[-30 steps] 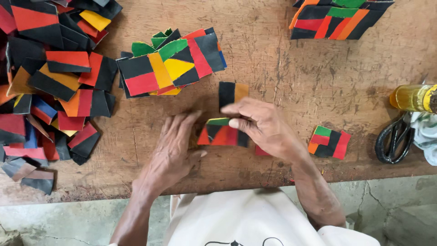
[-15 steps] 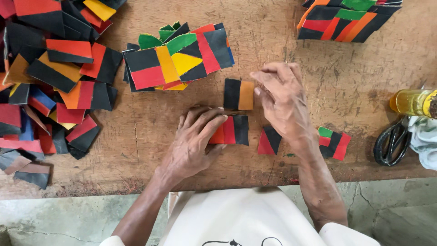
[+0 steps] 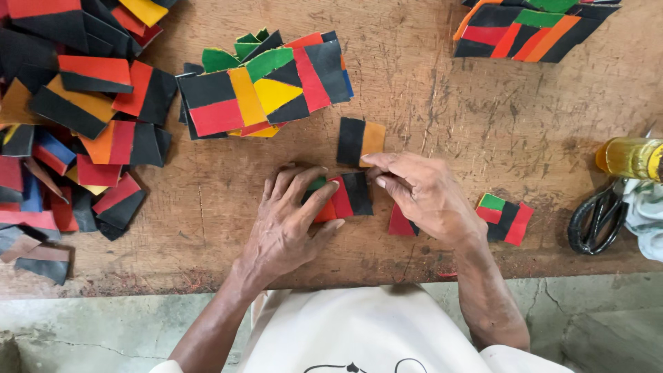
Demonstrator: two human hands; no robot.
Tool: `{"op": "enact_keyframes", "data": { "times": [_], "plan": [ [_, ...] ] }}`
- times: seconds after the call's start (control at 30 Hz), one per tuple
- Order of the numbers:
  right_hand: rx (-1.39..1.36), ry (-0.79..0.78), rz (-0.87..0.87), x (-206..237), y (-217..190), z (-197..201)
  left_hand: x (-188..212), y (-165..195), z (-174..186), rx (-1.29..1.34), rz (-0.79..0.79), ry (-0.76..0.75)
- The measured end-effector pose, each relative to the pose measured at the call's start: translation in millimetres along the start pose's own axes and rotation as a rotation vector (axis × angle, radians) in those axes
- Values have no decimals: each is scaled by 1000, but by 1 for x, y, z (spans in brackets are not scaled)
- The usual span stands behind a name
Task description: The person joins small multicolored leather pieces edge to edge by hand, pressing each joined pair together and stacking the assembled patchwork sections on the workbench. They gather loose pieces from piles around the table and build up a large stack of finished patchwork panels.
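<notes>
A big heap (image 3: pixel 69 117) of black, red and orange pieces covers the table's (image 3: pixel 469 117) left side, with a smaller pile (image 3: pixel 266 86) beside it and a stack (image 3: pixel 532 27) at top right. Near the right edge, black scissors (image 3: pixel 597 221) lie below a yellow bottle (image 3: pixel 628 157), touching a pale cloth (image 3: pixel 646 211), with a green, red and black patch (image 3: pixel 504 217) just to their left.

Both hands down flat-ish on the worktop (image 3: pixel 483 103), close together near its front edge. Left hand (image 3: pixel 290 221) palm down, fingers spread and stretched forward, fingertips pressing, wrist bent a bit, bare forearm running back and left off that edge. Right hand (image 3: pixel 425 197) just beside it, knuckles up, fingers curled inward toward the left hand, index and thumb pinched near their tips. Right forearm angling straight back off the edge.
</notes>
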State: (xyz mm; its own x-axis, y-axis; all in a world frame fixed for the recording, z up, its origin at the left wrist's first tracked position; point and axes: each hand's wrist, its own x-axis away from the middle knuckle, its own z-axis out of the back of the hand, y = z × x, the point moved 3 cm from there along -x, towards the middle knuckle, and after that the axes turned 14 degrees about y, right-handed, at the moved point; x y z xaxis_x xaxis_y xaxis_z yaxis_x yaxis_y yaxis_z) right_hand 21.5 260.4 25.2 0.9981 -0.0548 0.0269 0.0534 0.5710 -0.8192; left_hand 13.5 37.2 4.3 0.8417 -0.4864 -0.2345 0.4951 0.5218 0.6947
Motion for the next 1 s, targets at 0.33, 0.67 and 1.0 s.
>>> {"op": "enact_keyframes", "data": {
  "times": [0.33, 0.67, 1.0],
  "plan": [
    [-346, 8, -354, 14, 28, 1, -5, 1, -3, 0, -52, -14],
    [-568, 3, -538, 30, 50, 1, -6, 5, -10, -35, -33, 44],
    [-590, -20, -539, 32, 55, 1, -6, 7, -14, -84, -11, 38]
  ]
}}
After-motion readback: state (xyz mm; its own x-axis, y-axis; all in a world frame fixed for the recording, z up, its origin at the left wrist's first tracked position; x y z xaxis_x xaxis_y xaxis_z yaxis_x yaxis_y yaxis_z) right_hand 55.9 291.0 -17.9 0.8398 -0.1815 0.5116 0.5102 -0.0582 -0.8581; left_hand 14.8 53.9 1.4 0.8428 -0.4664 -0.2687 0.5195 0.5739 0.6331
